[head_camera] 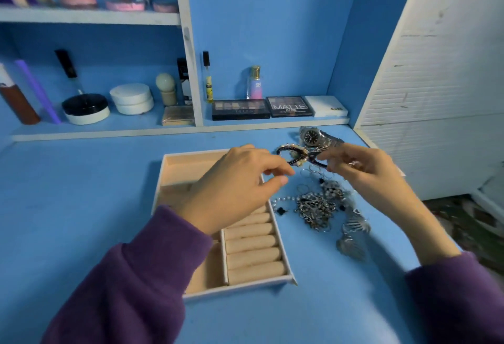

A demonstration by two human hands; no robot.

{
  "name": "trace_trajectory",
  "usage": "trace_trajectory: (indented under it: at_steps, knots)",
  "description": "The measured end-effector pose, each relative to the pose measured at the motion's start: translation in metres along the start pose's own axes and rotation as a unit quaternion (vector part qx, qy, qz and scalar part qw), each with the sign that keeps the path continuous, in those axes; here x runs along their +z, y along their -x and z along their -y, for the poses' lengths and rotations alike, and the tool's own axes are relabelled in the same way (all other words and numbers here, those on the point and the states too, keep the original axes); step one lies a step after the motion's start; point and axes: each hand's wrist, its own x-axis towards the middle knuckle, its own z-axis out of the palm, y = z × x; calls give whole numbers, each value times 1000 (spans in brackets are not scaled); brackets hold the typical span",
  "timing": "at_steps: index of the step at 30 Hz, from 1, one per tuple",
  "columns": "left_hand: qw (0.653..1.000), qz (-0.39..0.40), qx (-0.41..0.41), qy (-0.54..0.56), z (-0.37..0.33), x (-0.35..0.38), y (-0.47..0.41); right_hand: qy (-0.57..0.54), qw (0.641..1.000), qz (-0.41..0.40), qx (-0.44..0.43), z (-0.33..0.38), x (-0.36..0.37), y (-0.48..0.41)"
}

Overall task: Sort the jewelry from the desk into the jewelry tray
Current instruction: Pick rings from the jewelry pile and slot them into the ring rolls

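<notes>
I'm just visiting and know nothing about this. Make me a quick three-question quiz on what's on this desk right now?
1. True or false: the jewelry tray already holds several pieces.
2. Which side of the tray is the tangled jewelry pile on: A left, B right?
3. What dark item do the left hand and right hand hold between them?

Key: 1 false, no jewelry shows in it; 2 B; 3 a dark beaded bracelet.

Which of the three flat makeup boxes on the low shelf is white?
The rightmost box, beside the palette marked MATTE; the two palettes are black, it alone is white.
</notes>
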Motion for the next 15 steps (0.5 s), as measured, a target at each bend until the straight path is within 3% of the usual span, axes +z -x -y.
trace_trajectory:
  at_steps: [7, 15]
  knots:
    - [992, 88, -31, -79, -3, 36, -44, 142, 988, -52, 36, -22, -3, 1]
    - [977, 163, -60, -125, 0, 51, -63, 144, 988, -54, 30, -17, 2, 3]
